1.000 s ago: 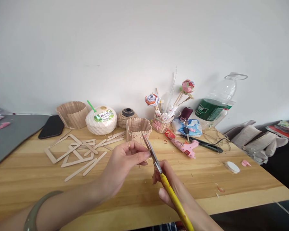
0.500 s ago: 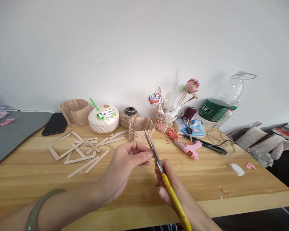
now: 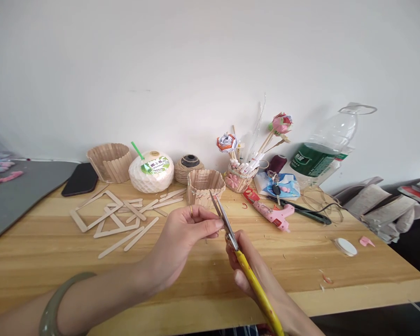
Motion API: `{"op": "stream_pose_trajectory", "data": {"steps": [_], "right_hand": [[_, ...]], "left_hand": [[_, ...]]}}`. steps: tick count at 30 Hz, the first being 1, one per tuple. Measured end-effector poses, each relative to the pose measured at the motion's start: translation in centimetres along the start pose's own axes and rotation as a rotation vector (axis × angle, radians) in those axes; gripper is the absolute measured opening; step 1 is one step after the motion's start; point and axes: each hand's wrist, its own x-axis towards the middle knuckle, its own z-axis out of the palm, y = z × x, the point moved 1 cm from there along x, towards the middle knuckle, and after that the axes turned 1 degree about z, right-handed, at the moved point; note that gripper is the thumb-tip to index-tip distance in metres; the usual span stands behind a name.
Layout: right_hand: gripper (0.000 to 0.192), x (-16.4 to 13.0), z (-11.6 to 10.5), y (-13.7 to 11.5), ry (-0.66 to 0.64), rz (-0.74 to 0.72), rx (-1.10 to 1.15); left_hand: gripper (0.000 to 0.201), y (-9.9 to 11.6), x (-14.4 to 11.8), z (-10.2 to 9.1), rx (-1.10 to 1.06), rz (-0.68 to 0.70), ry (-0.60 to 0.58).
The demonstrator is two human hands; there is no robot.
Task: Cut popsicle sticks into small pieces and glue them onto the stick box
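Note:
My right hand (image 3: pixel 247 263) is closed round a pair of scissors (image 3: pixel 254 282) with yellow handles. Their narrow metal blades point up and away, slightly apart, beside my left fingertips. My left hand (image 3: pixel 192 231) is pinched, thumb against fingers, right at the blades; whatever it holds is hidden or too small to name. Just beyond my fingers stands a small basket of craft sticks (image 3: pixel 206 184). Loose and joined craft sticks (image 3: pixel 117 242) lie to the left of my left hand.
Along the wall stand a larger stick basket (image 3: pixel 110 163), a white coconut (image 3: pixel 150 172), a twine spool (image 3: pixel 189 168), a flower-filled pot (image 3: pixel 240 179) and a tilted bottle (image 3: pixel 315 158). A pink glue gun (image 3: pixel 273 214), green-black tool (image 3: pixel 308 212) and white lid (image 3: pixel 346 246) lie right; a phone (image 3: pixel 80 179) left.
Hardly anything differs. The view has shifted very slightly, and my right hand with the scissors sits a touch further right. My left hand keeps its pinch by the blades.

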Motion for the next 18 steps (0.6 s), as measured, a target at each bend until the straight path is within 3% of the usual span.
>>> {"op": "stream_pose_trajectory", "data": {"steps": [18], "right_hand": [[0.057, 0.17, -0.73, -0.46, -0.049, 0.037, 0.014]], "left_hand": [[0.007, 0.85, 0.5, -0.05, 0.066, 0.013, 0.006]]}}
